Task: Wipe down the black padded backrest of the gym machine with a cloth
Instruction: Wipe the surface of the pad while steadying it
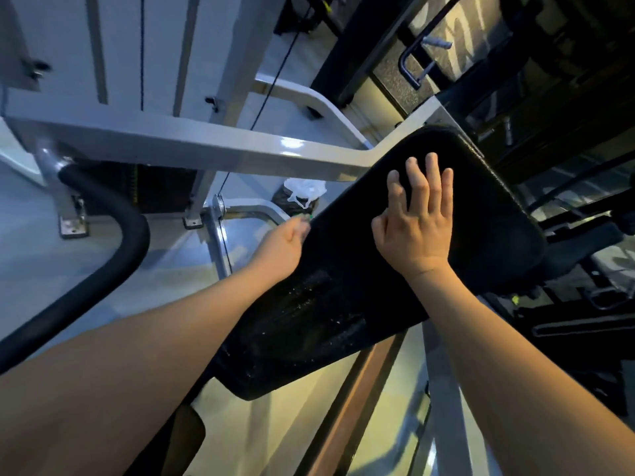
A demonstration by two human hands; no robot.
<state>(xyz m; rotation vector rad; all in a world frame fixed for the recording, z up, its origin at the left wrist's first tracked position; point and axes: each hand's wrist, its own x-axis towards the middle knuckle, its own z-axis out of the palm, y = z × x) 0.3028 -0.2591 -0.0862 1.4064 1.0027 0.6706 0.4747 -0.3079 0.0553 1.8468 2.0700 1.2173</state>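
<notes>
The black padded backrest slants from the lower middle up to the right. Its lower part is glossy with wet streaks and small droplets. My right hand lies flat on the upper part with the fingers spread and straight. The surface under it looks matte, like a dark cloth spread over the pad, but I cannot tell the cloth from the padding. My left hand holds the pad's left edge, with its fingers curled behind it and hidden. A small green speck shows at its fingertips.
A grey steel frame beam crosses behind the pad. A black foam-covered handle curves at the left. A white plastic bag sits on a dark bin beyond the pad. A black seat and dark machine parts stand at the right.
</notes>
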